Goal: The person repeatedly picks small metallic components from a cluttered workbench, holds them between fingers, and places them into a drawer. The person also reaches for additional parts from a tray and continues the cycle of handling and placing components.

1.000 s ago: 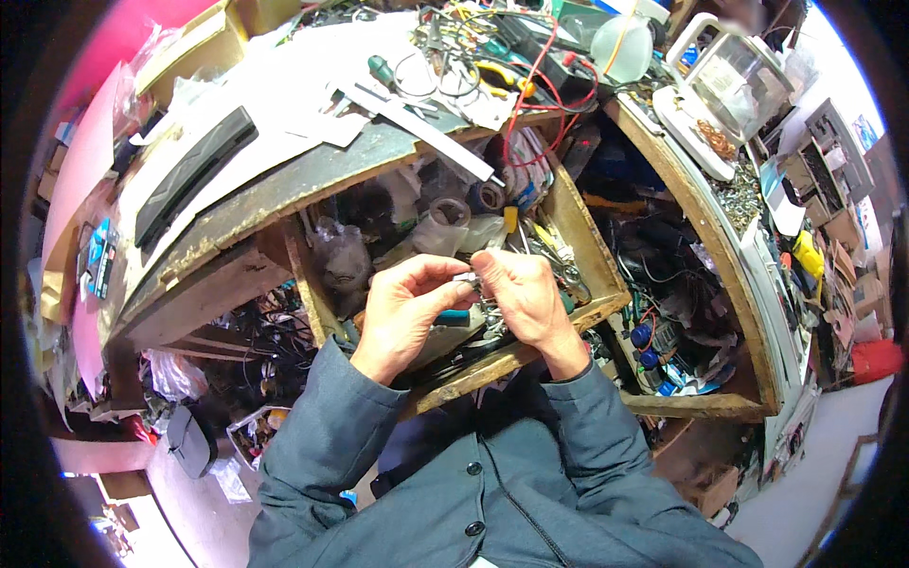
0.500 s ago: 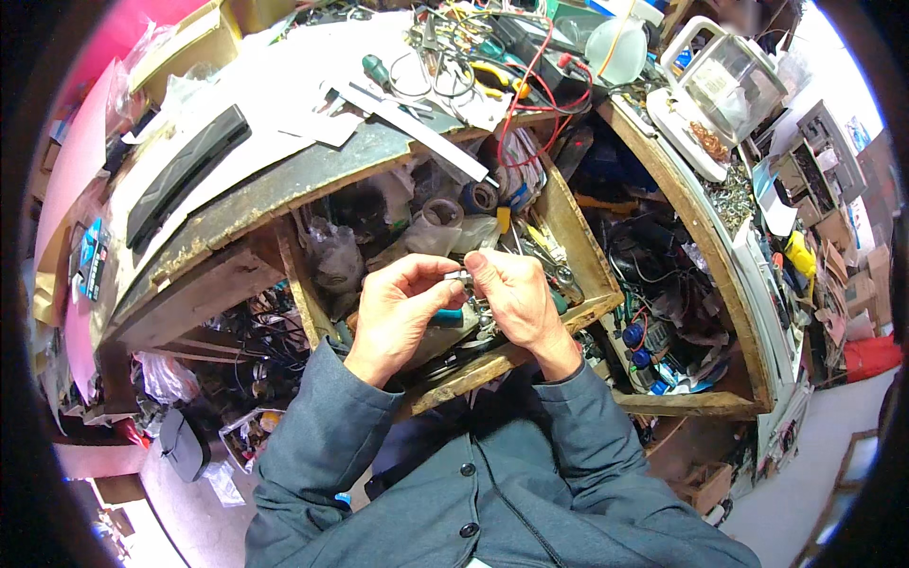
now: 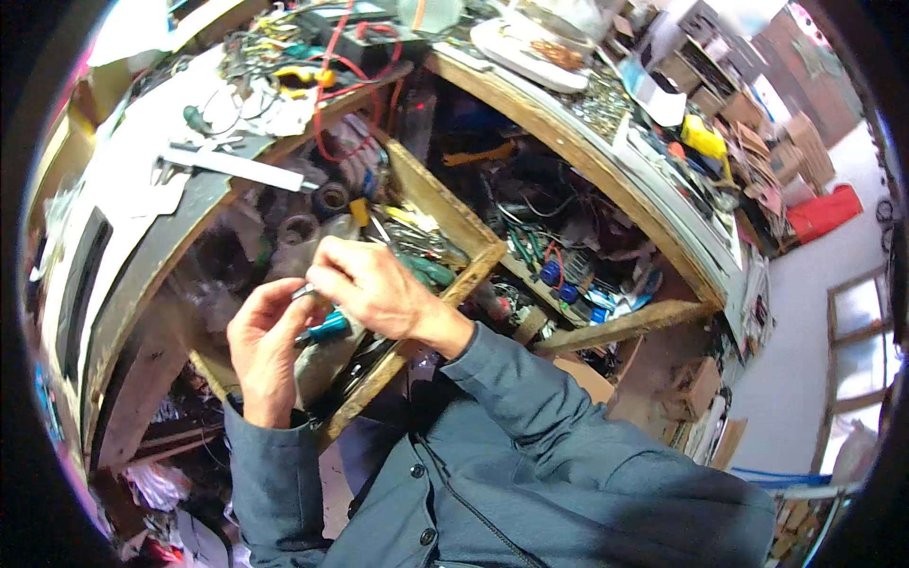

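Observation:
Just above an open wooden drawer (image 3: 426, 327) my two hands meet over a small silvery metal piece (image 3: 303, 292). My left hand (image 3: 268, 346) pinches it between thumb and fingertips. From the other side my right hand (image 3: 379, 293) has closed fingers on the same piece, largely covering it. A teal handle (image 3: 327, 328) shows just below the fingers; whether it touches them I cannot tell. Inside the drawer are rolls of tape (image 3: 331, 196), plastic bags and several hand tools, among them green-handled pliers (image 3: 431, 272).
A slim silver bar-shaped tool (image 3: 237, 168) overhangs the cluttered bench edge at left. Yellow-handled pliers (image 3: 303, 78) and red cables (image 3: 343, 47) lie behind it. Another open compartment (image 3: 568, 237) to the right holds wires and blue-capped parts. A red bag (image 3: 824, 213) lies far right.
The view has swung to the right, so bench and drawer appear shifted left and tilted. Both hands remain together at the small metal piece, with the right hand now more over it.

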### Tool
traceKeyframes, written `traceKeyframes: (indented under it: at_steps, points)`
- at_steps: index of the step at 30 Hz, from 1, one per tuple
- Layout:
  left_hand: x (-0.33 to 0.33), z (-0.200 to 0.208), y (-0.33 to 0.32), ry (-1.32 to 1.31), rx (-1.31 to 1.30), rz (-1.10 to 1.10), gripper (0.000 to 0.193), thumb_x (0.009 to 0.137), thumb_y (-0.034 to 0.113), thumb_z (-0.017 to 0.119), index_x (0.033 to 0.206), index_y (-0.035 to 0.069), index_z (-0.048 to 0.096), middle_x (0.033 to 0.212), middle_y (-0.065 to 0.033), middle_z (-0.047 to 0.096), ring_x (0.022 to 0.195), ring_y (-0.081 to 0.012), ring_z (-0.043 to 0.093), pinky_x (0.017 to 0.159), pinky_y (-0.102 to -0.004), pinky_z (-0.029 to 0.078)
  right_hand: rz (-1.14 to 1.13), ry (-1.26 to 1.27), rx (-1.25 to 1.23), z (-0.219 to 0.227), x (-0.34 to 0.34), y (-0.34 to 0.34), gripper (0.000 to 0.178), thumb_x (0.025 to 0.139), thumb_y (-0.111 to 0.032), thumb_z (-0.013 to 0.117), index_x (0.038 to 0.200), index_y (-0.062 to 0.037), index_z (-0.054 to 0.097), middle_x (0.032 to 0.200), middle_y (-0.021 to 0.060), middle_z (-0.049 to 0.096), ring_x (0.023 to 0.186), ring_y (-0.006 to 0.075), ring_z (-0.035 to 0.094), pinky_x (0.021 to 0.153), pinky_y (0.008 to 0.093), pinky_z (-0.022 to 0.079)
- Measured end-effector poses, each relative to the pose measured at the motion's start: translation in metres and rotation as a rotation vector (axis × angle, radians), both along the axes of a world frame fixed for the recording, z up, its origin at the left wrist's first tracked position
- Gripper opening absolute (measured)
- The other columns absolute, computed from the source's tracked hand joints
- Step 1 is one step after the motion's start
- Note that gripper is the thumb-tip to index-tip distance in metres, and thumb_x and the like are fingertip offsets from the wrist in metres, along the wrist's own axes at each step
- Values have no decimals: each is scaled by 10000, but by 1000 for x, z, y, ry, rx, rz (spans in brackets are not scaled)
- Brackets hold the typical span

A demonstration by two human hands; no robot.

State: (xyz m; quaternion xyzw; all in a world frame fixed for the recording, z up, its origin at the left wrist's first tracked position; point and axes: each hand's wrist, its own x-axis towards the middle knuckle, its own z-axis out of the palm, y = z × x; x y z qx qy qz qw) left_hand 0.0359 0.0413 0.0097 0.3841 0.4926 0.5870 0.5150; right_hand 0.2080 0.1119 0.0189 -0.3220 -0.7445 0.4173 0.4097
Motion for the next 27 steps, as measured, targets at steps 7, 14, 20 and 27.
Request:
traceKeyframes:
  at_steps: [7, 14, 20, 27]
  points:
    - [3, 0, 1, -35, -13, -31, 203, 940, 0, 695, 1142, -13, 692, 986, -81, 733, 829, -145, 708, 792, -279, 580, -2, -75, 78, -2, 7, 1, 281, 1014, -229, 577, 865, 8, 550, 747, 221, 588, 722, 433, 606, 621, 470, 448]
    - [4, 1, 1, -65, 2, -35, 198, 945, 24, 702, 1139, -10, 690, 982, -69, 732, 816, -142, 706, 775, -280, 580, 74, -83, 69, -5, 9, 1, 271, 1005, -240, 577, 912, 15, 577, 799, 228, 624, 770, 433, 635, 647, 443, 476]
    - [2, -1, 0, -66, -8, -30, 201, 944, 15, 698, 1143, -11, 690, 977, -71, 728, 821, -144, 703, 773, -282, 582, 36, 29, 27, 3, 7, -2, 249, 1002, -241, 607, 954, 3, 597, 801, 236, 642, 770, 429, 650, 626, 444, 479]
    - [5, 0, 0, -47, -5, -24, 198, 943, 13, 700, 1139, -11, 692, 971, -72, 727, 815, -144, 704, 773, -281, 586, -19, -155, 117, -9, 6, 1, 232, 1011, -212, 586, 915, -1, 582, 771, 236, 619, 777, 451, 636, 642, 458, 491]
